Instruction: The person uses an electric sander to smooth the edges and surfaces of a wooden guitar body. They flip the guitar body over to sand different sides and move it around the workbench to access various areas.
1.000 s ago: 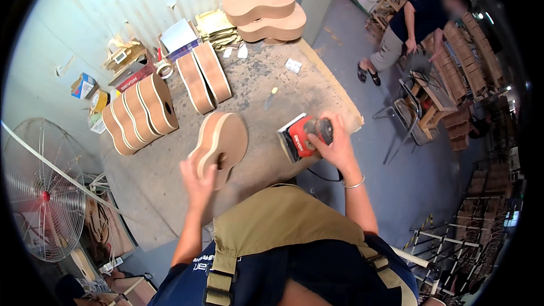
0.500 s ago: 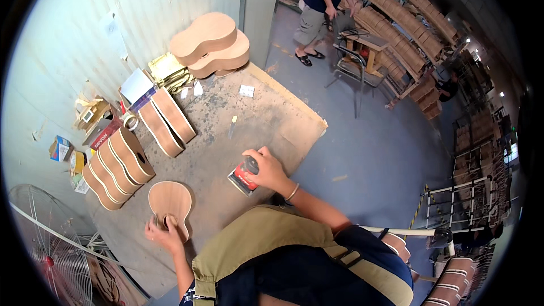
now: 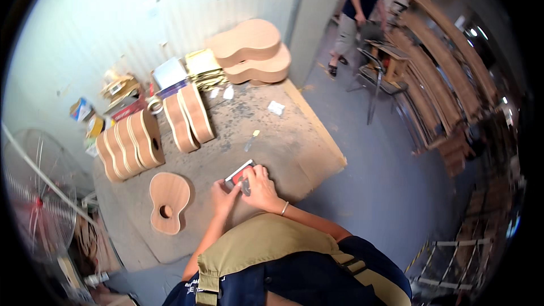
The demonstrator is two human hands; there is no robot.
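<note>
Currently between both hands (image 3: 260, 189), the red sander (image 3: 240, 175).

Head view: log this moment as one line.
right hand: holding red-and-black handheld sander | left hand: at sander, grip unclear | brown wooden guitar-shaped body: flat, hole up, on grey worktable, untouched

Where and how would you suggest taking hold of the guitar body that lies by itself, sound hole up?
I'd take the guitar body at its waist, coming down from above, with the grip spanning both sides. It lies flat on the table, and its sides curve inward there, probably giving a surer hold than the broad end.
</note>
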